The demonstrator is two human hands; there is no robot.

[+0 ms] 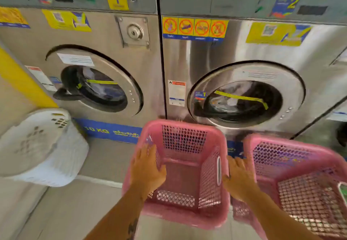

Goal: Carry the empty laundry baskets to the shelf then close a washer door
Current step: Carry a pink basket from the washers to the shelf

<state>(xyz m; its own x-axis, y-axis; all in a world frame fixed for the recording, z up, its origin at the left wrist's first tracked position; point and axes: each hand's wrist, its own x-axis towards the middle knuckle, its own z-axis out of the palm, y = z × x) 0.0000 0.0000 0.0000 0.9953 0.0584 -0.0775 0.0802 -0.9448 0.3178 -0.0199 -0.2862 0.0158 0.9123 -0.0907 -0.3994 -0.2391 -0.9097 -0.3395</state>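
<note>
Two empty pink mesh laundry baskets stand side by side on the floor in front of two steel washers. My left hand (147, 166) lies over the left rim of the left basket (184, 175), fingers reaching inside along the wall. My right hand (239, 177) sits in the gap between the baskets, against the left rim of the right basket (304, 179); its grip is blurred. The left washer door (95, 82) and the right washer door (246, 93) both look pushed to, with laundry behind the glass.
A white laundry basket (39, 147) lies tipped on its side at the left, beside a yellow-edged panel (20, 82). Grey tiled floor (75, 211) spreads at the lower left. Another machine's edge (338, 112) shows at the far right.
</note>
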